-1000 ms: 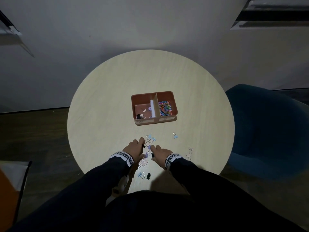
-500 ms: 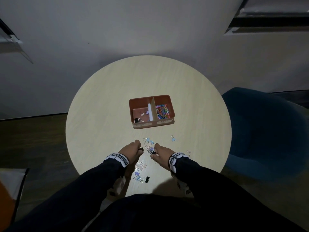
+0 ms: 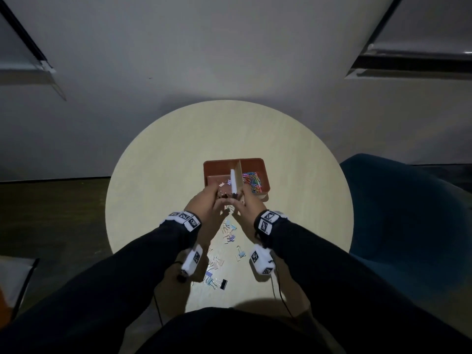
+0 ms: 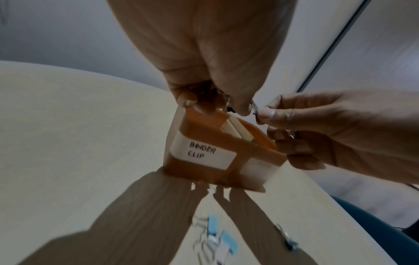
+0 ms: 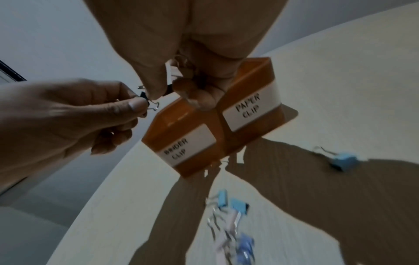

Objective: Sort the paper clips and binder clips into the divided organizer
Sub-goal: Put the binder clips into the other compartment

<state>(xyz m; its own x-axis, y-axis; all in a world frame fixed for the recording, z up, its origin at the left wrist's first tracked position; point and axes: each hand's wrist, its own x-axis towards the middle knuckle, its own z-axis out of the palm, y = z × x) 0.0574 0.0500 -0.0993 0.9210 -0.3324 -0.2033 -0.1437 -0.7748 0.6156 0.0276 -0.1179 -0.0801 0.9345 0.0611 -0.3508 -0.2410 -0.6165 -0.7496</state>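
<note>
The brown divided organizer (image 3: pixel 255 163) sits mid-table, labelled "BINDER CLIP" (image 4: pixel 201 152) on the left and "PAPER CLIP" (image 5: pixel 249 109) on the right. Coloured paper clips (image 3: pixel 252 181) fill its right compartment, and a few binder clips (image 3: pixel 222 185) lie in the left one. My left hand (image 3: pixel 208 204) and right hand (image 3: pixel 246 204) meet over the near rim of the left compartment. Each pinches a small black binder clip (image 5: pixel 147 101) at the fingertips, and the two clips almost touch. Loose binder clips (image 3: pixel 229 233) lie scattered on the table between my forearms.
The round pale table (image 3: pixel 166 175) stands against a grey wall. A dark blue chair (image 3: pixel 408 213) is close on the right. More pastel clips and one black binder clip (image 3: pixel 223 283) lie near the table's front edge.
Both hands have lifted from the clip pile near the front edge and moved forward to the organizer's near rim, each carrying a clip.
</note>
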